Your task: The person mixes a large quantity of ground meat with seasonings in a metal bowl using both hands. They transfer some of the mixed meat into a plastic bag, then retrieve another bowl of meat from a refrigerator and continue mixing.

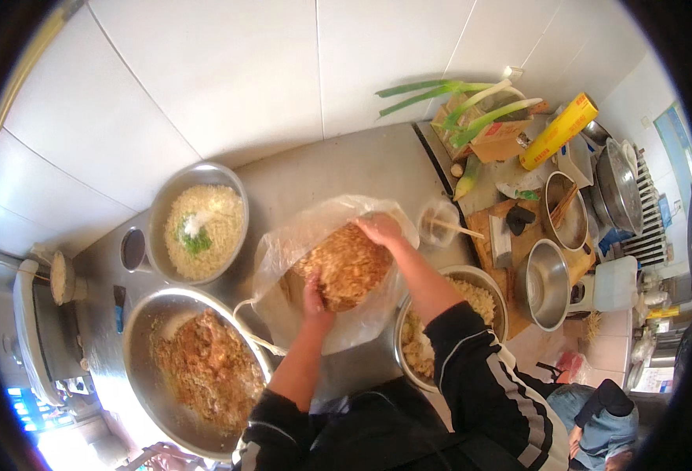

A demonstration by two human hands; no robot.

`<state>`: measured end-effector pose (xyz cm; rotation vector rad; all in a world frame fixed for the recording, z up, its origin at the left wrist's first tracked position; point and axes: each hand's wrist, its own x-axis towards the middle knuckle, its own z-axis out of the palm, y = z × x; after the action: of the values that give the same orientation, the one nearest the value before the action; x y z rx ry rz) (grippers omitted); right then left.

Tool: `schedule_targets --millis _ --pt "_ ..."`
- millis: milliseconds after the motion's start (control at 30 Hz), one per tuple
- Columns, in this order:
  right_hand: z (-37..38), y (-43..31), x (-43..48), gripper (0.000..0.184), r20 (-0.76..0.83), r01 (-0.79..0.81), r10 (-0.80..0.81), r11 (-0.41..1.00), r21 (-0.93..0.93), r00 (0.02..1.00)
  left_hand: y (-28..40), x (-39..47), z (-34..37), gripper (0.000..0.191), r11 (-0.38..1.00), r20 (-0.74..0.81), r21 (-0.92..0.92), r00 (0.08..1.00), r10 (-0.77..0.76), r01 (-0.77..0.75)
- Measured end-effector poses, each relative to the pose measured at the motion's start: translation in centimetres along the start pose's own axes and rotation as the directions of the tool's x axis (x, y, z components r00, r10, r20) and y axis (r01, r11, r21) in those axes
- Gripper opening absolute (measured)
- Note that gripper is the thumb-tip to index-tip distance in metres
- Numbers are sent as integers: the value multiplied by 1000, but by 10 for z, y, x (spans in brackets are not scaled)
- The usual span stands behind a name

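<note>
Both hands grip a large mass of brownish, seasoned chopped food (349, 265) inside a clear plastic bag (281, 247) on the metal counter. My left hand (316, 303) presses its lower left side, and my right hand (378, 228) lies over its upper right edge. To the left, a big steel bowl (199, 377) contains a reddish-brown mixture. Above that bowl, another metal bowl (205, 224) contains pale grains topped with chopped green herbs and white powder. A third bowl (475, 294), beside my right forearm, contains a pale crumbly food.
A clear cup with a wooden stick (438, 225) stands right of the bag. Farther right are a cleaver (501, 241) on a wooden board, an empty steel bowl (543, 285), leeks (469, 115) and a yellow roll (558, 130). A person (596, 418) is at lower right.
</note>
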<state>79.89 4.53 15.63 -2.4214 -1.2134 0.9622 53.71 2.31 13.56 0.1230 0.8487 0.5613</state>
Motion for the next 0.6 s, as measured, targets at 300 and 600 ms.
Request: schedule_targets --millis 300,600 --pt "17 -82 -116 49 -151 153 -133 980 125 979 32 -44 -72 62 971 -116 -95 972 206 -218" --pt "26 -82 -158 35 -268 342 -305 934 103 914 66 -75 20 46 -239 466 870 564 681 -430"
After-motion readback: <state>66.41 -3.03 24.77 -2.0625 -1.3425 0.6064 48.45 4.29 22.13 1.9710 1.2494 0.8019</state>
